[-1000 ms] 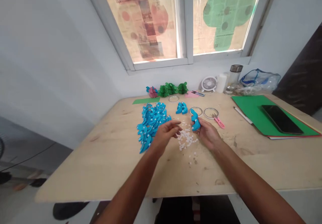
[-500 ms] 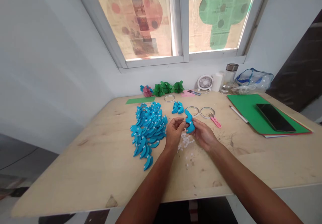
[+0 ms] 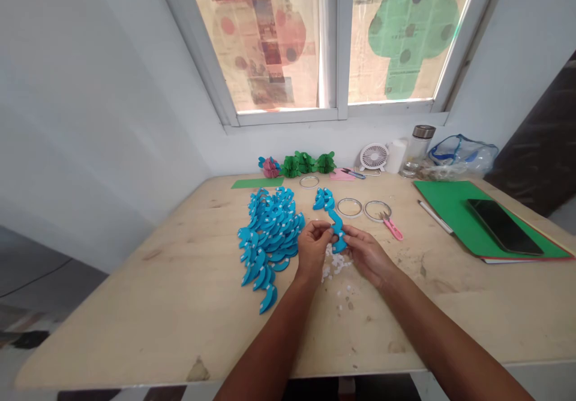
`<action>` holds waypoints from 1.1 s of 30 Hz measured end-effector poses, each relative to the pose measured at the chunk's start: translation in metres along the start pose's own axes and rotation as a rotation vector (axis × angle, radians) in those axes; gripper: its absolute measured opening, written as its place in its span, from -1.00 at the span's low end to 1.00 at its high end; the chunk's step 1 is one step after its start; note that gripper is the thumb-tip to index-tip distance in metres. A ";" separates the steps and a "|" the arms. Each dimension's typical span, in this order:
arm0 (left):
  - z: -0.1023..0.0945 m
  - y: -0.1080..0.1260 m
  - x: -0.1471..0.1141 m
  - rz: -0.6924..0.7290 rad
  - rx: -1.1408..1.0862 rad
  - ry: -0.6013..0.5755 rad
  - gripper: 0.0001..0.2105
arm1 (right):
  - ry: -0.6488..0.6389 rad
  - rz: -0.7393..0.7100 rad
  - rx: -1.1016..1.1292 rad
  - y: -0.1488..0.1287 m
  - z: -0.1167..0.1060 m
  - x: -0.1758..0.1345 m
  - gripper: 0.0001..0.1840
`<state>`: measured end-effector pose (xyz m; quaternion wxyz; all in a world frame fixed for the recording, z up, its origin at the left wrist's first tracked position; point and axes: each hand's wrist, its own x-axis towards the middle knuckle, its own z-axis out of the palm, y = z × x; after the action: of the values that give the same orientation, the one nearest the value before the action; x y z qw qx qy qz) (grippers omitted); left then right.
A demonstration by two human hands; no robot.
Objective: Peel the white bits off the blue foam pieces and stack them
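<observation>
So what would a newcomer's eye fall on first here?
Probably the heap of bright blue pieces on the table, just left of centre. Next, the curved blue piece held between left fingers and right fingers, above white scraps. Behind, a green mushroom-like shape in the right window pane.

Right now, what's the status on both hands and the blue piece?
Left hand and right hand on one blue piece. White scraps scattered near the hands. Blue pile beside the left hand.
</observation>
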<state>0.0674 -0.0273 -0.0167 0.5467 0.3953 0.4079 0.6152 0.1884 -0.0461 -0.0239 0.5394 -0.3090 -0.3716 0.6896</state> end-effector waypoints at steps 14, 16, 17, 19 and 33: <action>-0.002 0.000 -0.005 0.282 0.270 0.015 -0.86 | 0.113 -0.094 -0.122 0.003 0.003 0.002 -0.66; -0.003 0.003 -0.009 0.505 0.523 0.025 -0.91 | 0.160 -0.131 -0.180 0.004 0.003 0.003 -0.65; -0.003 0.004 -0.010 0.602 0.634 0.010 -0.93 | 0.183 -0.154 -0.222 0.004 0.002 0.003 -0.64; -0.002 0.005 -0.013 0.727 0.793 -0.047 -0.94 | 0.211 -0.205 -0.318 0.003 0.000 0.004 -0.64; -0.001 -0.004 -0.010 0.805 1.003 -0.090 -0.93 | 0.142 -0.351 -0.551 0.010 -0.006 0.005 -0.61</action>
<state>0.0691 -0.0368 -0.0210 0.0384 0.7503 0.4423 0.4898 0.1867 -0.0413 -0.0355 0.5707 -0.4219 -0.5531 0.4363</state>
